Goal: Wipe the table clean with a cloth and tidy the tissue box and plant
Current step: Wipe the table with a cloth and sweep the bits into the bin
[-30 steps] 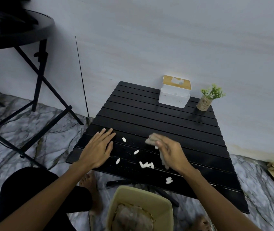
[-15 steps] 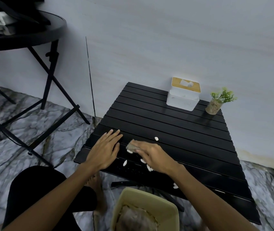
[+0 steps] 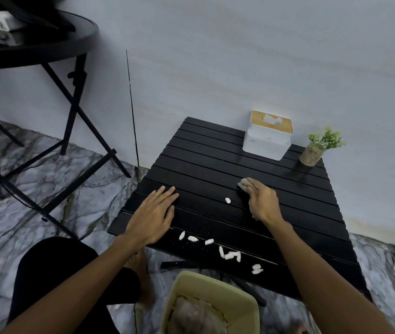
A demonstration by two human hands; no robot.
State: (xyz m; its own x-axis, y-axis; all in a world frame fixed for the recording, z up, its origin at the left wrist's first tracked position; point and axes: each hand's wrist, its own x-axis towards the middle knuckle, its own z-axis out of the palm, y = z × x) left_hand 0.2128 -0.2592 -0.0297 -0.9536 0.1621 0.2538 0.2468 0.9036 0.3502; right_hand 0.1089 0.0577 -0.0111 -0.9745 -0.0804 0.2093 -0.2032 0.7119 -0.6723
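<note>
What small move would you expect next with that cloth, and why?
Probably a pull of the cloth toward the near edge. The right hand holds it on the table just beyond one stray white bit, while the other white bits already lie along the front edge, by the bin below. The left hand rests flat on the table.

Bare left forearm, right forearm; black garment on left leg; bare foot
</note>
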